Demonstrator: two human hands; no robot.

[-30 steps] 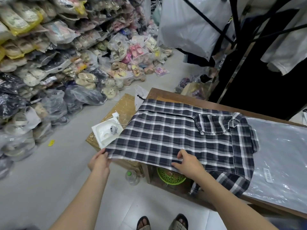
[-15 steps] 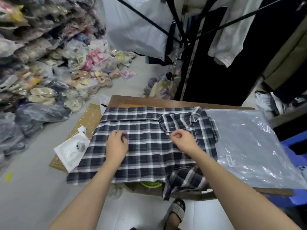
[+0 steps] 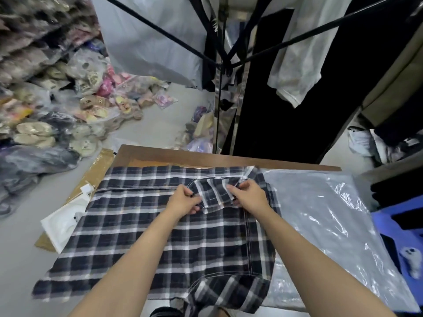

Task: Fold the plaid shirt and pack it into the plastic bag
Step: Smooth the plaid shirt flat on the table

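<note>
Navy-and-white plaid cotton shirt (image 3: pixel 146 227) spread flat across a brown wooden table (image 3: pixel 183 154), lower hem hanging over the near edge beneath both forearms. Left hand (image 3: pixel 183 201) pinching a folded plaid sleeve (image 3: pixel 215 193) at its left edge, thumb and fingers closed on the cloth. Right hand (image 3: pixel 250 195) gripping the same sleeve at its right edge, fingers curled over the fabric, thumb tucked under. Sleeve bunched in narrow pleats between the two hands, lying on top of the shirt body. White-lined collar (image 3: pixel 249 171) just beyond the right hand, at the far edge of the shirt.

Clear, glossy rectangular plastic bag (image 3: pixel 338 225) lying flat on the table to the right of the right hand, its left edge tucked under the shirt's right side. Not yet packed: shirt wholly outside the bag.

Left of the left hand, past the shirt's edge: white moulded plastic tray (image 3: pixel 61 223) resting on a flat brown cardboard sheet (image 3: pixel 96 168) on the grey floor. Further left and beyond, heaps of bagged slippers (image 3: pixel 45 106), blurred. Beyond both hands, dark metal clothes rack (image 3: pixel 219 65) with hanging pale garments (image 3: pixel 297 56). Far right of the right hand, blue plastic stool (image 3: pixel 398 227), partly cut off by the frame.
</note>
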